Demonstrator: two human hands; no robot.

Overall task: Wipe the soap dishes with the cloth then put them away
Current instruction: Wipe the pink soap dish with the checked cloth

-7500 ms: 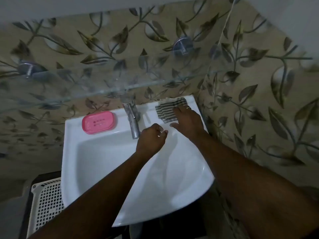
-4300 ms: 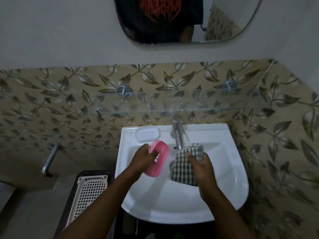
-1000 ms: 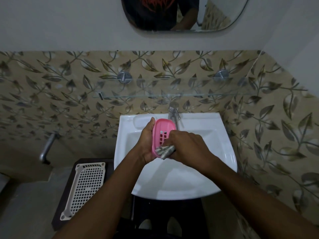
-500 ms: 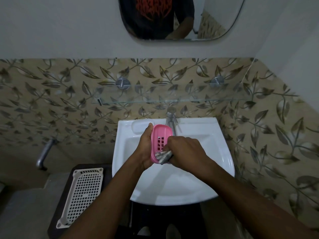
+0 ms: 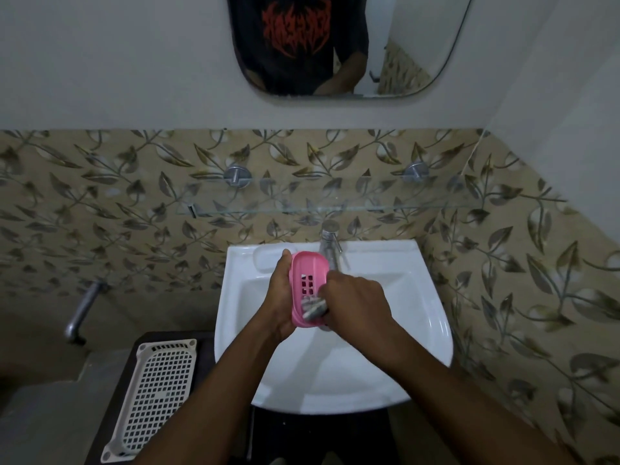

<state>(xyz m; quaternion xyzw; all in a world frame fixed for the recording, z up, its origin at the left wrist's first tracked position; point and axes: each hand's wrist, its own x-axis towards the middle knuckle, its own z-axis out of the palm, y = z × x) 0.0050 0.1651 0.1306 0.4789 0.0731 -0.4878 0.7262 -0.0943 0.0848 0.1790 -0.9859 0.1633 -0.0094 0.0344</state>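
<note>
Over the white sink (image 5: 419,317), head view: pink soap dish (image 5: 307,273) held upright in left hand (image 5: 278,303), grip closed around its edge. Right hand (image 5: 355,303) clenched on bunched checked cloth (image 5: 313,305), pressed against dish's inner face. White basket (image 5: 152,394) lower left.

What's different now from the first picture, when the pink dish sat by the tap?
The left hand lifted the pink soap dish over the sink; the right hand took the checked cloth and wipes inside it. The white basket looks unmoved.
</note>
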